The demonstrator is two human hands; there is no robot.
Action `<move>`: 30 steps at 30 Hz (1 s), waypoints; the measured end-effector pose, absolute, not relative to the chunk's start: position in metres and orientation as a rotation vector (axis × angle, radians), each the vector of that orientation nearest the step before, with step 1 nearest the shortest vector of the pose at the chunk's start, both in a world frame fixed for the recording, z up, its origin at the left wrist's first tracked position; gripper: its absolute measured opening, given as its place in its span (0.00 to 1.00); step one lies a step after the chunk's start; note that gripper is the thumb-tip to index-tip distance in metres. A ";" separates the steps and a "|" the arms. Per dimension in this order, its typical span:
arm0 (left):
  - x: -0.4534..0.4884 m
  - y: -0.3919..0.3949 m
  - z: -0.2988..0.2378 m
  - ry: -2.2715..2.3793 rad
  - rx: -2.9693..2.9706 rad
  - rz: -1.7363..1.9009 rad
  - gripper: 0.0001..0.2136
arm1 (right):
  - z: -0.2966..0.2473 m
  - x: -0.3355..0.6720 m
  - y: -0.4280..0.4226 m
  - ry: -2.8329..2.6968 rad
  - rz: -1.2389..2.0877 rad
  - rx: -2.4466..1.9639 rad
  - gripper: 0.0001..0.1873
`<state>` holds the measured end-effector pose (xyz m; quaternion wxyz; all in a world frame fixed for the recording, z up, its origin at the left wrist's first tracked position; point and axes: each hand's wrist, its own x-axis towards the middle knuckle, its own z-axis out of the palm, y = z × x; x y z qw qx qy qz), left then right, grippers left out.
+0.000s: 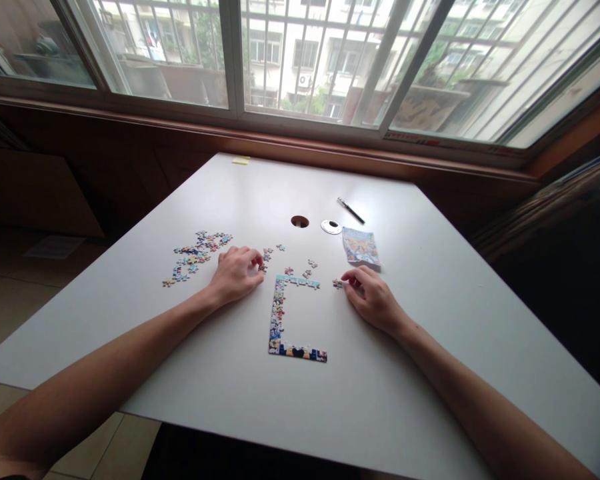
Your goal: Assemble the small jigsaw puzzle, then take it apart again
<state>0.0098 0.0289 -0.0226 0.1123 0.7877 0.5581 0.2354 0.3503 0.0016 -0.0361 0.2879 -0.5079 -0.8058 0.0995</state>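
Observation:
A partly joined puzzle border point(279, 313) lies on the white table point(430, 320), shaped like a bracket with a top strip, a left side and a bottom strip. My left hand point(236, 273) rests just left of its top corner, fingers curled on a small puzzle piece point(258, 263). My right hand point(370, 295) lies to the right, fingertips pinched on another small piece point(338, 284). A few loose pieces point(307, 269) sit between the hands. A heap of loose pieces point(195, 256) lies left of my left hand.
A small printed picture card point(361, 245) lies beyond my right hand. Behind it are a black pen point(351, 211), a round white cap point(331, 227) and a cable hole point(299, 221) in the table. A yellow note point(241, 160) sits at the far edge below the window.

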 end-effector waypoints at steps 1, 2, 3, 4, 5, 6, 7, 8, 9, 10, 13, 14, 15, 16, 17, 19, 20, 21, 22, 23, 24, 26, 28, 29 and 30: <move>0.010 0.029 -0.023 1.635 2.312 0.691 0.06 | -0.036 0.350 0.002 -2.152 0.266 -1.355 0.06; 0.010 0.029 -0.022 1.634 2.312 0.691 0.06 | -0.036 0.350 0.002 -2.151 0.265 -1.353 0.06; 0.010 0.029 -0.022 1.631 2.314 0.688 0.05 | -0.036 0.350 0.002 -2.151 0.263 -1.352 0.06; 0.010 0.029 -0.023 1.630 2.314 0.688 0.05 | -0.036 0.350 0.002 -2.151 0.261 -1.352 0.06; 0.009 0.029 -0.023 1.628 2.315 0.689 0.05 | -0.036 0.350 0.002 -2.152 0.258 -1.354 0.06; 0.009 0.029 -0.023 1.627 2.315 0.691 0.05 | -0.036 0.350 0.002 -2.153 0.256 -1.355 0.06; 0.009 0.029 -0.023 1.627 2.315 0.696 0.05 | -0.036 0.350 0.002 -2.153 0.255 -1.357 0.06; 0.009 0.029 -0.023 1.626 2.316 0.700 0.05 | -0.037 0.350 0.002 -2.155 0.252 -1.356 0.06; 0.009 0.029 -0.023 1.626 2.315 0.705 0.05 | -0.037 0.351 0.002 -2.157 0.250 -1.355 0.07; 0.009 0.029 -0.023 1.625 2.315 0.708 0.05 | -0.037 0.351 0.002 -2.157 0.249 -1.353 0.07; 0.009 0.029 -0.022 1.620 2.311 0.705 0.05 | -0.037 0.351 0.002 -2.161 0.249 -1.352 0.07; 0.010 0.029 -0.022 1.619 2.310 0.702 0.05 | -0.037 0.351 0.002 -2.161 0.250 -1.352 0.07; 0.010 0.029 -0.022 1.621 2.309 0.700 0.05 | -0.037 0.351 0.002 -2.162 0.251 -1.351 0.07; 0.010 0.029 -0.022 1.621 2.310 0.698 0.05 | -0.037 0.351 0.002 -2.163 0.252 -1.350 0.07; 0.010 0.029 -0.022 1.621 2.310 0.698 0.05 | -0.037 0.351 0.002 -2.163 0.253 -1.350 0.07; 0.010 0.029 -0.023 1.621 2.313 0.702 0.05 | -0.036 0.351 0.002 -2.160 0.254 -1.356 0.07; 0.010 0.030 -0.024 1.621 2.316 0.705 0.05 | -0.036 0.350 0.002 -2.158 0.254 -1.359 0.07; 0.009 0.030 -0.024 1.621 2.319 0.708 0.05 | -0.035 0.350 0.001 -2.159 0.256 -1.362 0.07; 0.009 0.029 -0.024 1.621 2.321 0.711 0.05 | -0.035 0.350 0.001 -2.162 0.258 -1.362 0.07; 0.009 0.029 -0.024 1.621 2.322 0.714 0.05 | -0.034 0.349 0.001 -2.168 0.262 -1.359 0.07; 0.009 0.029 -0.024 1.619 2.323 0.715 0.05 | -0.034 0.349 0.001 -2.176 0.267 -1.354 0.07; 0.009 0.029 -0.024 1.615 2.322 0.713 0.05 | -0.033 0.348 0.000 -2.184 0.282 -1.348 0.07; 0.010 0.029 -0.023 1.612 2.321 0.711 0.05 | -0.032 0.348 0.000 -2.180 0.296 -1.351 0.07; 0.010 0.029 -0.023 1.611 2.322 0.711 0.05 | -0.032 0.348 0.001 -2.177 0.298 -1.355 0.07; 0.009 0.029 -0.023 1.611 2.324 0.710 0.05 | -0.032 0.348 0.001 -2.176 0.299 -1.358 0.07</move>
